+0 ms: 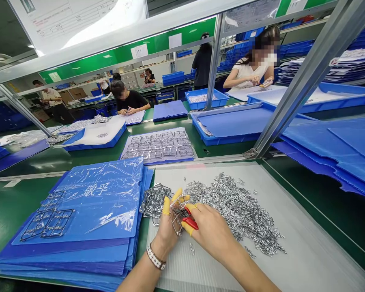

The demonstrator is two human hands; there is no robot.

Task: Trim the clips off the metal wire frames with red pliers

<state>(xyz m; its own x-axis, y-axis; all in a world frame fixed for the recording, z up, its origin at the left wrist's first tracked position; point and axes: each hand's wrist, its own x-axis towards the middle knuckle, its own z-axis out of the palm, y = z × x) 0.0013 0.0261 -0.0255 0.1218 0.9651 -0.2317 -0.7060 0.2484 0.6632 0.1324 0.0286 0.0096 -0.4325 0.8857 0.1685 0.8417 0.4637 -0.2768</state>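
My left hand (166, 230), with yellow covers on its fingertips, is closed around a small metal wire frame (174, 221). Red-handled pliers (190, 223) are gripped in my right hand (214, 231), their jaws hidden at the frame. Just beyond my left hand lies a pile of square dark metal frames (155, 200). A broad heap of small shiny metal pieces (237, 207) spreads to the right, too fine to make out singly. Both hands are over the pale sheet (295, 243) on the bench.
On the left, blue plastic sheets (109, 174) are stacked, with several finished-looking square frames (53, 221) on top. Ahead lies a board of frames (161, 144). A slanting metal post (295, 85) rises at right, near blue trays (231, 121). Other people sit working across the bench.
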